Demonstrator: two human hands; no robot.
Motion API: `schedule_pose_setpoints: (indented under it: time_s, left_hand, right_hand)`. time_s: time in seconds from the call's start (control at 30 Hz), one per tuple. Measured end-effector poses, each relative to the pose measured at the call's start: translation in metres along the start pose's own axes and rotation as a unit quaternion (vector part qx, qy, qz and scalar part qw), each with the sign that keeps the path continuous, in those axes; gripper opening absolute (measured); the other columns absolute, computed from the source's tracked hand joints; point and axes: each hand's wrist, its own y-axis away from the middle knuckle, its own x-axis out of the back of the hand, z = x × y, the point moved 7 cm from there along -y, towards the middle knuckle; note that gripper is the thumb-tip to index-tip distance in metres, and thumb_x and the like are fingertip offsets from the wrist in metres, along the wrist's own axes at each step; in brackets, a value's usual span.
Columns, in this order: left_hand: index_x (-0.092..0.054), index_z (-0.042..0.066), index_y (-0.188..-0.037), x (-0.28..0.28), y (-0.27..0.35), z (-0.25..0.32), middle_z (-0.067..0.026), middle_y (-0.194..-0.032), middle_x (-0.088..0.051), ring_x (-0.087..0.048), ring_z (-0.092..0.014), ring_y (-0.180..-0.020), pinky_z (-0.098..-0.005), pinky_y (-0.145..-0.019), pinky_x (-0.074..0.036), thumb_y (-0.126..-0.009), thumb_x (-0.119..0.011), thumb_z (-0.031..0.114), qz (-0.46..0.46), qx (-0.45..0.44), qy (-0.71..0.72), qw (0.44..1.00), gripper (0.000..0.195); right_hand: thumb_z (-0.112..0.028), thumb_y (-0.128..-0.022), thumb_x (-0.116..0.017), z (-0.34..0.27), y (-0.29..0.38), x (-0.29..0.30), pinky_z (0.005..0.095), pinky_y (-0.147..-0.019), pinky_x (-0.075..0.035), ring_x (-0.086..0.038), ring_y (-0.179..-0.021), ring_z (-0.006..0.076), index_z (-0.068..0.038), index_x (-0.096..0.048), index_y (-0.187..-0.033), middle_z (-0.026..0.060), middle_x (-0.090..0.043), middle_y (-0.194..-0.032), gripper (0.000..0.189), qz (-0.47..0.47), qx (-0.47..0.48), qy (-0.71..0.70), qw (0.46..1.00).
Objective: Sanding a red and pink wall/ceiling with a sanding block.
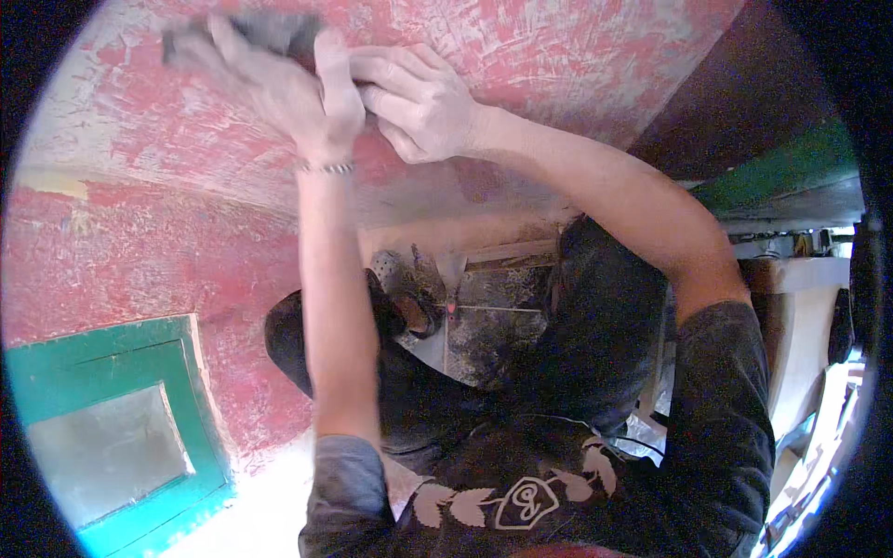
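My left hand [300, 97], dusty and blurred, presses a dark sheet [275, 31] that looks like sandpaper against the wall [544, 63]. Patchy red paint and whitish filler cover that wall. My right hand [418, 101] is just beside the left thumb, its fingers bent around what seems to be the near edge of the same dark sheet. Most of that edge is hidden by the fingers. Pale dust coats both hands, and a twisted-cord bracelet [326, 167] circles my left wrist.
At lower left, a green frame [104, 356] surrounds a grey pane. My bent knees flank a dust-strewn tiled floor [495, 342], where a scraper-like tool [451, 279] lies near a perforated shoe [387, 268]. A dark panel [739, 91] and green band [781, 167] border the wall at right.
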Motion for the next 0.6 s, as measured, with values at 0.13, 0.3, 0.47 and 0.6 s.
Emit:
schedule_pose_setpoints:
  time_s: [0.13, 0.3, 0.47, 0.6]
  left_hand:
    - [-0.024, -0.003, -0.166, 0.002, -0.082, -0.008, -0.0330, -0.173, -0.015, -0.011, -0.050, -0.161, -0.0601, -0.129, -0.012, -0.105, -0.051, 0.043, -0.004, -0.219, -0.067, 0.973, 0.081]
    - [-0.032, -0.006, -0.160, 0.010, -0.046, -0.016, -0.0431, -0.164, -0.023, -0.015, -0.062, -0.154, -0.0701, -0.125, -0.010, -0.095, -0.061, 0.038, -0.080, -0.207, -0.157, 0.962, 0.084]
    - [-0.040, -0.002, -0.159, 0.013, 0.031, -0.032, -0.0395, -0.165, -0.028, -0.020, -0.058, -0.156, -0.0699, -0.125, -0.014, -0.092, -0.061, 0.041, -0.154, -0.095, -0.192, 0.964, 0.083]
    - [-0.018, 0.003, -0.170, 0.039, -0.026, -0.068, -0.0277, -0.176, -0.008, -0.007, -0.046, -0.163, -0.0565, -0.131, -0.009, -0.111, -0.033, 0.057, -0.025, -0.083, -0.159, 0.983, 0.082]
  right_hand:
    - [-0.012, -0.069, -0.068, -0.002, -0.018, 0.001, 0.0447, -0.095, -0.054, -0.064, -0.126, 0.0297, -0.013, -0.067, -0.077, 0.0042, -0.068, -0.139, 0.008, 0.037, 0.049, -0.032, 0.998]
    - [-0.007, -0.065, -0.068, -0.001, -0.049, 0.023, 0.0435, -0.099, -0.053, -0.067, -0.121, 0.0306, -0.012, -0.071, -0.078, 0.0065, -0.072, -0.133, 0.014, 0.108, 0.066, -0.068, 0.990]
    - [-0.004, -0.068, -0.063, -0.003, -0.069, 0.058, 0.0446, -0.106, -0.049, -0.066, -0.120, 0.0348, -0.007, -0.079, -0.086, 0.0169, -0.075, -0.126, 0.025, 0.109, 0.040, 0.009, 0.993]
    - [-0.005, -0.076, -0.066, -0.004, -0.081, 0.065, 0.0433, -0.109, -0.045, -0.064, -0.123, 0.0341, -0.007, -0.080, -0.089, 0.0191, -0.072, -0.131, 0.020, 0.109, -0.003, 0.038, 0.993]
